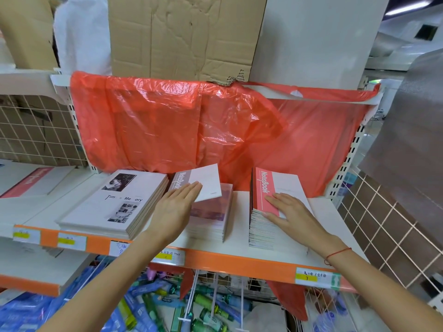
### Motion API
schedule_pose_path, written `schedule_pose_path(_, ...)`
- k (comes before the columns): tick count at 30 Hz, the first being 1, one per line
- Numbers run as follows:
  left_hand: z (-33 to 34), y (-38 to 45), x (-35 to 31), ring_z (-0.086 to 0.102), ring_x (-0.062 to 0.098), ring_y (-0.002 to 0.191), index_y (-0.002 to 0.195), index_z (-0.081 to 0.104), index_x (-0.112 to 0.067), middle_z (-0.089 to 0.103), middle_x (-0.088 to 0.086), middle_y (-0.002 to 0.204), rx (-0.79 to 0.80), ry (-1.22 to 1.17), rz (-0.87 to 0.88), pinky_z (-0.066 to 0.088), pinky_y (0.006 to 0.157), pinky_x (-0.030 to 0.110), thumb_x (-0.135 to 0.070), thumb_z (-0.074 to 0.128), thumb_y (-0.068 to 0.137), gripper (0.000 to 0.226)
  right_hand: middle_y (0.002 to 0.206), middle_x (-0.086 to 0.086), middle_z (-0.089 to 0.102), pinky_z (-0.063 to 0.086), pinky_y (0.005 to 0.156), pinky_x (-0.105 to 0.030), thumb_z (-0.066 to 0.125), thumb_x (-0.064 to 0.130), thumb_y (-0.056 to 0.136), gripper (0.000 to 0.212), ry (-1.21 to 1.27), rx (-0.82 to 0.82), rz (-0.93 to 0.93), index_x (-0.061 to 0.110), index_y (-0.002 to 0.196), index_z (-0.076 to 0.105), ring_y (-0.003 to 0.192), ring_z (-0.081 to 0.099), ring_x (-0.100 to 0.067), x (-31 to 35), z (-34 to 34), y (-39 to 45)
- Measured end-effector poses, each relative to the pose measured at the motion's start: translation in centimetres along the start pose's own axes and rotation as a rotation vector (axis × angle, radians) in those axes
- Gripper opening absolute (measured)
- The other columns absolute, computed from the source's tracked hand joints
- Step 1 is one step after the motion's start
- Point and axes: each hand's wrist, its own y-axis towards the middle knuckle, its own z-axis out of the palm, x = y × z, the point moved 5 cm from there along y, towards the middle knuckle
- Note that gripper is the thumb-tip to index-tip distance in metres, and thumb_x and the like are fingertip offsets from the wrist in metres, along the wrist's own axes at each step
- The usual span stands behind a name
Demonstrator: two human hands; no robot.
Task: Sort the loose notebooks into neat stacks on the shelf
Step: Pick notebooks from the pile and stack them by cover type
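Left hand (pixel 178 202), fingers straight, pressed flat on tilted grey-banded notebook (pixel 200 182) above middle stack (pixel 211 219). Right hand (pixel 287 209), fingers flat, resting on pink-banded stack (pixel 268 226) toward shelf's (pixel 239 245) right edge. Glossy red plastic sheet (pixel 191 125) behind.

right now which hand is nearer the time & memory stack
Left. The left hand lies flat on the grey notebook just right of the Time & Memory stack; the right hand rests on the pink stack further right.
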Motion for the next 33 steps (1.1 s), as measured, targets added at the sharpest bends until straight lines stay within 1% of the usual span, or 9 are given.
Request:
schedule_pose_path(4,-0.1,0.2,-0.1,0.067,0.03,0.1,0.121,0.058,-0.006,0.066,0.012,0.117,0.008,-0.008,-0.013,0.055,0.078,0.04,0.009,0.046,0.063,0.06,0.152,0.002,0.031,0.009,0.114,-0.025,0.009,0.09,0.065,0.106,0.025,0.027,-0.005,0.025,0.146,0.033,0.141,0.022,-0.014,-0.4,0.1,0.1)
schedule_pose_path(8,-0.5,0.3,-0.3,0.067,0.031,0.1,0.119,0.062,-0.003,0.066,0.014,0.117,-0.002,-0.004,-0.008,0.055,0.079,0.04,0.018,0.058,0.057,0.066,0.152,0.002,0.031,0.007,0.113,-0.023,0.028,0.073,0.084,0.08,0.004,-0.001,-0.021,0.023,0.146,0.033,0.141,0.021,-0.013,0.1,-0.1,-0.1)
schedule_pose_path(13,-1.1,0.8,-1.6,0.067,0.031,0.1,0.117,0.064,-0.002,0.067,0.014,0.116,-0.013,-0.008,0.027,0.055,0.079,0.041,0.021,0.066,0.052,0.07,0.151,0.002,0.033,0.011,0.114,-0.027,-0.003,0.091,0.061,0.114,-0.02,0.0,-0.045,0.024,0.146,0.033,0.14,0.024,-0.013,0.2,-0.2,-0.3)
schedule_pose_path(15,-1.4,1.4,-2.8,0.067,0.03,0.101,0.118,0.064,-0.002,0.067,0.013,0.116,-0.019,-0.013,0.075,0.055,0.079,0.04,0.016,0.057,0.06,0.061,0.15,0.002,0.035,0.014,0.115,-0.032,-0.002,0.087,0.069,0.106,-0.007,-0.04,-0.032,0.024,0.145,0.035,0.14,0.027,-0.013,0.0,-0.6,-0.5)
schedule_pose_path(18,-1.2,3.1,-4.8,0.067,0.03,0.101,0.118,0.064,-0.003,0.066,0.012,0.118,0.005,-0.06,0.132,0.054,0.081,0.039,0.017,0.067,0.054,0.067,0.149,-0.001,0.038,0.016,0.116,-0.037,0.027,0.068,0.091,0.072,0.026,-0.133,0.024,0.02,0.142,0.04,0.139,0.029,-0.014,-1.6,-2.0,-1.2)
schedule_pose_path(23,-0.4,6.7,-10.7,0.067,0.025,0.101,0.117,0.065,-0.006,0.067,0.009,0.118,0.035,-0.047,0.373,0.054,0.08,0.033,0.0,0.029,0.07,0.06,0.14,-0.012,0.048,0.025,0.113,-0.042,0.04,0.048,0.094,0.058,0.044,-0.286,0.131,0.008,0.135,0.049,0.133,0.04,-0.023,-5.2,-5.2,-3.5)
schedule_pose_path(28,1.6,9.4,-15.4,0.068,0.024,0.088,0.106,0.065,-0.007,0.069,0.007,0.103,0.11,0.002,0.445,0.053,0.07,0.03,0.001,0.031,0.065,0.054,0.135,-0.011,0.054,0.024,0.112,-0.046,0.028,0.059,0.087,0.072,0.024,-0.342,0.228,0.008,0.13,0.054,0.129,0.046,-0.024,-8.0,-6.0,-6.1)
schedule_pose_path(31,4.0,9.2,-16.5,0.06,0.028,0.103,0.12,0.058,-0.01,0.063,0.008,0.114,0.296,0.023,0.422,0.043,0.084,0.036,-0.006,0.037,0.081,0.045,0.139,-0.009,0.051,0.017,0.111,-0.039,0.037,0.053,0.093,0.06,0.017,-0.347,0.265,0.01,0.133,0.052,0.132,0.042,-0.022,-8.5,-6.0,-7.4)
schedule_pose_path(33,5.0,8.5,-16.6,0.053,0.028,0.112,0.125,0.052,-0.013,0.057,0.006,0.123,0.38,0.031,0.407,0.037,0.092,0.036,-0.033,0.021,0.084,0.056,0.139,-0.007,0.05,0.016,0.112,-0.04,0.028,0.06,0.089,0.069,0.004,-0.344,0.269,0.013,0.134,0.051,0.132,0.041,-0.02,-8.8,-5.8,-8.0)
